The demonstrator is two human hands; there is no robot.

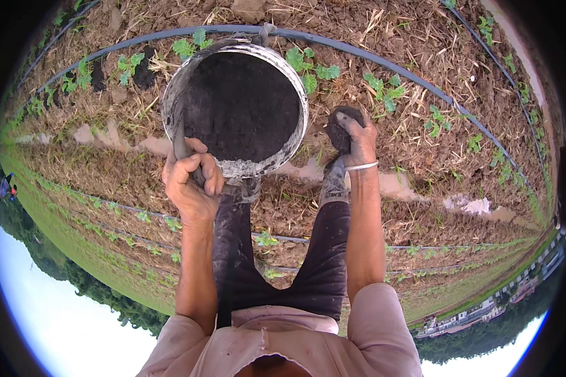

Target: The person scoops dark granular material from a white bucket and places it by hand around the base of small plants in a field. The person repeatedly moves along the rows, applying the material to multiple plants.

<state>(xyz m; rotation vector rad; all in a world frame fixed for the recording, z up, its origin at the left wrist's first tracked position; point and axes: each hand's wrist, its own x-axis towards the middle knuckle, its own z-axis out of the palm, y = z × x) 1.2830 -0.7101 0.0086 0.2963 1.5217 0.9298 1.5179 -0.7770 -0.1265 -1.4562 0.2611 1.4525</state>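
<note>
My left hand grips a grey cloth strap tied to the side of a round, white-rimmed bucket. Dark, fine soil-like material fills much of the bucket, which hangs or rests before my legs. To the right of the bucket, my right hand holds a handful of the same dark material, thumb on top. Below that hand is a muddy boot. Young leafy seedlings grow just beyond the bucket, and another seedling stands beyond my right hand.
A dark irrigation hose runs along the planted row. Dark patches lie beside seedlings at left. A muddy water-filled furrow crosses near my feet. More hoses and rows stretch behind me. A distant person is at far left.
</note>
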